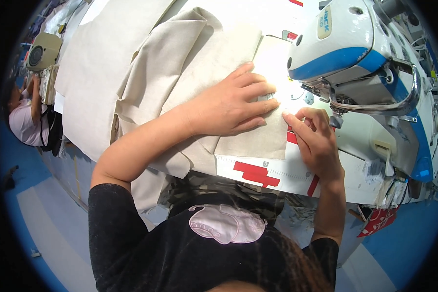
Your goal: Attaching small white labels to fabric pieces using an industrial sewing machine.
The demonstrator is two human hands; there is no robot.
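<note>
A large piece of beige fabric (250,144) lies folded and layered over the white sewing table. My left hand (228,104) rests flat on it with fingers spread, the fingertips close to the lit needle area. At the right edge of the fabric, my right hand (316,141) is closed, its fingers bent and a fingertip on the edge by the machine. Just beyond both hands stands a white and blue sewing machine (335,48). Its presser foot and needle are mostly lost in the bright lamp glare.
More fabric (150,68) is bunched in loose folds to the left and hangs over the front edge. Red tape patches (255,174) mark the white tabletop (297,170). Thread scraps (389,192) hang at the right edge. Another person (29,117) works at the far left.
</note>
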